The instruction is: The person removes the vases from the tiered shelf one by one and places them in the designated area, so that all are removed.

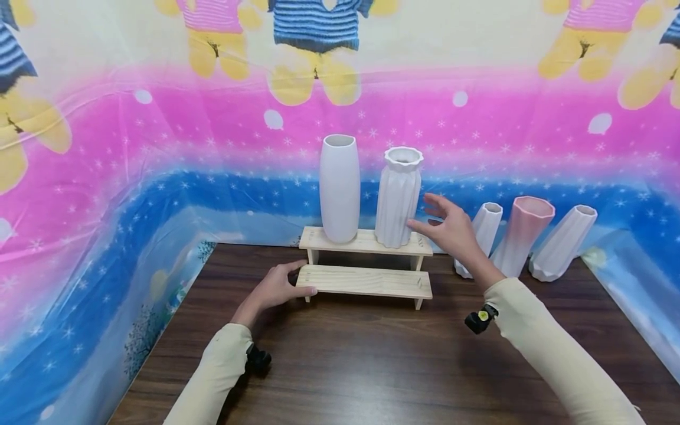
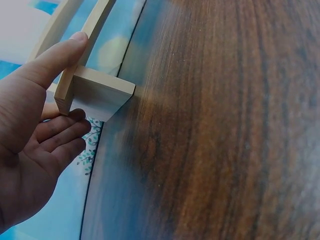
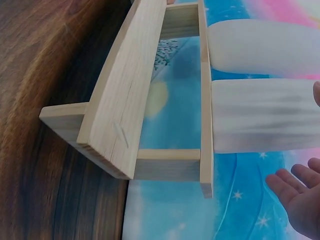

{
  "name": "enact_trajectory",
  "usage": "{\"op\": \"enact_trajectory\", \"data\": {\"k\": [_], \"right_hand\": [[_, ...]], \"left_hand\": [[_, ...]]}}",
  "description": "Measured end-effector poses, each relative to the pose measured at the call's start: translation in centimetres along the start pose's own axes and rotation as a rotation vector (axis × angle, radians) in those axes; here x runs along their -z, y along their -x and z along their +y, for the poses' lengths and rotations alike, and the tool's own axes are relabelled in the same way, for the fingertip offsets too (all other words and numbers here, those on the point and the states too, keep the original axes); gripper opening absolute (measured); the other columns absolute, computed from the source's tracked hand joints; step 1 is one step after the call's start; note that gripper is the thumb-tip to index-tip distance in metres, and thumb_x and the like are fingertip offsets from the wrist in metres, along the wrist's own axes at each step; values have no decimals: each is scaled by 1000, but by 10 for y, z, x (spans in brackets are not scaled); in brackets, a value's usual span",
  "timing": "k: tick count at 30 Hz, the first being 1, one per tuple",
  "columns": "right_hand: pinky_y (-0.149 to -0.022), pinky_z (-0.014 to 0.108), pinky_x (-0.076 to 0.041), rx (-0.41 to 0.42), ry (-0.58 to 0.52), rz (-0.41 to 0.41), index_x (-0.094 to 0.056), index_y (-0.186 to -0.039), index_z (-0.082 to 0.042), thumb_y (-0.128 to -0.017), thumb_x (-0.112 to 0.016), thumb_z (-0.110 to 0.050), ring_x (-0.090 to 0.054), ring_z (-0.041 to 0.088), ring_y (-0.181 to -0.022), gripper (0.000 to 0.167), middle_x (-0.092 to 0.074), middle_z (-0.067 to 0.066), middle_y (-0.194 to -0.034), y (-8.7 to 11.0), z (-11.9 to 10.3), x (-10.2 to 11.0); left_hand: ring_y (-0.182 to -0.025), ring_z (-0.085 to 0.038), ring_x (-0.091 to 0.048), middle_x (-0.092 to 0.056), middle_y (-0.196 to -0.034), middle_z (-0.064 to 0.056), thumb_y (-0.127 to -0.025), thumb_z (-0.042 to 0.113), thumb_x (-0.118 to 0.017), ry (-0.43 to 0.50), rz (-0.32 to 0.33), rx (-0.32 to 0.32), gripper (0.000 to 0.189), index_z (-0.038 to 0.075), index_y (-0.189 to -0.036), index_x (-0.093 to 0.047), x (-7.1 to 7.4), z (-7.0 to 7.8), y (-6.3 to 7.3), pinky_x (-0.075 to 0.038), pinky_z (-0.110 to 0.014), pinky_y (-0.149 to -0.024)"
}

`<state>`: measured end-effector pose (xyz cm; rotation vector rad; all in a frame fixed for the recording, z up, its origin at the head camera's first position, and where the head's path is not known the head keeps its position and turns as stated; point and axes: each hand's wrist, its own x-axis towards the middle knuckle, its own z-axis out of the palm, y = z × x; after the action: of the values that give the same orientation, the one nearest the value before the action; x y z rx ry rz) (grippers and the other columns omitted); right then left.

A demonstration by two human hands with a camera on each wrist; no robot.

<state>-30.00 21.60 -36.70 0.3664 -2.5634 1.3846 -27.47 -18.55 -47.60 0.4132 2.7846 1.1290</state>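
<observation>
Vase (image 1: 397, 203), fluted and white, stands upright near the right end of the upper step (image 1: 366, 241) of a wooden stand (image 1: 363, 280), itself on a dark brown tabletop (image 1: 372, 354). Plain tall vase (image 1: 340, 189) on the same step, to its left, apart.

Handling (estimated): probably glazed ceramic, hollow; stiff, modest weight, smooth enough to slip, liable to chip or crack if knocked. Ridges should give some purchase. Best hold: opposite flanks of the body, a little below the narrowed neck. Scalloped rim looks the weakest place to take. Step is shallow, so a sideways push could tip the vase off.

Right grip (image 1: 448, 227): wide, thumb and fingers spread at the vase's right flank; thumb contact cannot be told. Left grip (image 1: 273, 287): pinching the left end of the lower step (image 3: 125, 90), thumb above. Stand likely light and rigid; plank end makes a sound hold.

Appearance: frilled, flaring mouth; short pinched neck; folds running lengthwise down the body; even white, grey shading in the creases.
</observation>
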Motion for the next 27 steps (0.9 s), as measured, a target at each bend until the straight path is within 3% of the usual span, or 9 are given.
{"op": "enact_trajectory", "data": {"k": [6, 16, 23, 27], "right_hand": [[-106, 52, -46, 30, -34, 13, -39, -158, -18, -84, -81, -53, -51, 33, -138, 92, -49, 11, -155, -9, 0, -11], [-97, 54, -52, -9, -71, 17, -37, -159, -16, -79, -83, -57, -56, 35, -132, 101, -51, 13, -152, -18, -3, -26], [-94, 54, -54, -8, -107, 42, -41, -155, -14, -78, -85, -54, -59, 35, -129, 97, -55, 14, -147, -20, -2, -32], [-94, 56, -53, -3, -107, 52, -41, -155, -15, -79, -85, -53, -59, 35, -129, 95, -55, 13, -147, -20, -1, -34]], "left_hand": [[-117, -26, -59, -57, -145, -19, -82, 52, -83, -1, 4, -11, 92, 4, -152, -47, 1, -1, 1, -48, -50, -98], [-109, -23, -59, -58, -144, -18, -82, 53, -83, 1, 6, -9, 93, 3, -152, -48, 0, -3, -1, -48, -47, -95], [-111, -24, -59, -58, -145, -18, -81, 54, -84, 2, 7, -7, 94, 4, -152, -48, 0, -4, -2, -48, -47, -96], [-104, -22, -60, -59, -143, -18, -81, 53, -83, -1, 8, -10, 93, 3, -152, -48, 0, -3, -1, -49, -45, -92]]}}
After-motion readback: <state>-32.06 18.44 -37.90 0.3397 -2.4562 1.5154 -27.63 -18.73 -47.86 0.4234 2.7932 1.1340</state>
